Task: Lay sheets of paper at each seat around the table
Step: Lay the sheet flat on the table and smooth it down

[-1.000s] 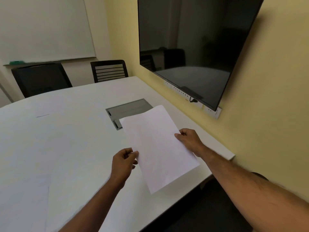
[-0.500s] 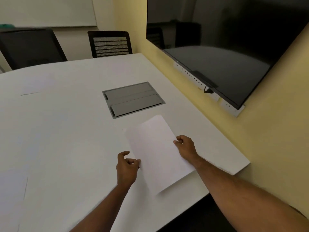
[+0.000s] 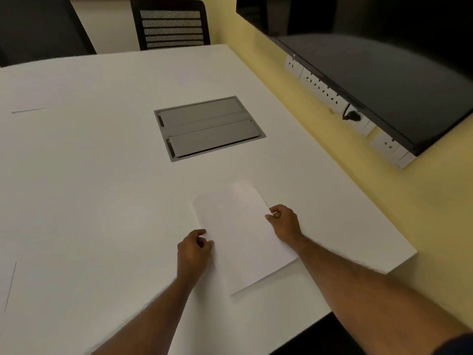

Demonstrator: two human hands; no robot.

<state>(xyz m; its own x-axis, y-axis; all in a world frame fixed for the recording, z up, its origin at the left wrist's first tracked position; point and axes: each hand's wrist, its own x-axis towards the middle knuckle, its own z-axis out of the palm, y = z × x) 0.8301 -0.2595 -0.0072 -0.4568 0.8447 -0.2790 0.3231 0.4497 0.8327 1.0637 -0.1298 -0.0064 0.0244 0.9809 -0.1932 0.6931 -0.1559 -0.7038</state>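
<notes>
A white sheet of paper point(image 3: 240, 234) lies low over the white table point(image 3: 102, 175) near its front right corner, its near edge slightly lifted. My left hand point(image 3: 194, 249) pinches the sheet's left edge with curled fingers. My right hand point(image 3: 285, 222) pinches its right edge. Faint edges of other white sheets point(image 3: 10, 285) show at the far left of the table.
A grey cable hatch point(image 3: 208, 129) is set into the table beyond the sheet. A dark wall screen point(image 3: 384, 62) with a socket strip point(image 3: 332, 96) under it hangs to the right. Two black chairs point(image 3: 171, 23) stand at the far side.
Both hands have lowered the sheet from the air down to the table surface near the front right corner. The camera has tilted downward.
</notes>
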